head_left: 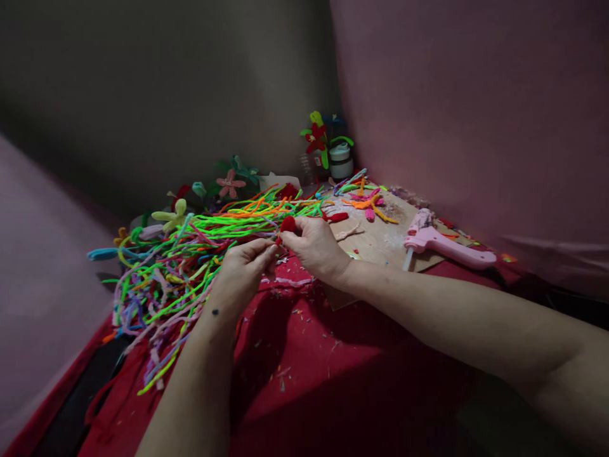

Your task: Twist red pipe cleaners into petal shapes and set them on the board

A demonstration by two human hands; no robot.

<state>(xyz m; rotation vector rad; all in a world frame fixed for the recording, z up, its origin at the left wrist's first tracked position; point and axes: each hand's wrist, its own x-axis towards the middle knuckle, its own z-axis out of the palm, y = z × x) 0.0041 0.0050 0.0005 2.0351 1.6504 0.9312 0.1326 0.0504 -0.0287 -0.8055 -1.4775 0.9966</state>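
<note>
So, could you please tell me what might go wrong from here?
The right hand works with its forearm near the pink glue gun, so it might knock it, or get burned if it is hot. The left forearm lies against the fuzzy stems and could drag some along. The small red piece might slip from the fingertips.

A pale lidded jar [341,166] stands at upper centre; right of centre, a pink glue gun [445,245] lies partly on a board [383,243], below a pink backdrop [476,114].
</note>
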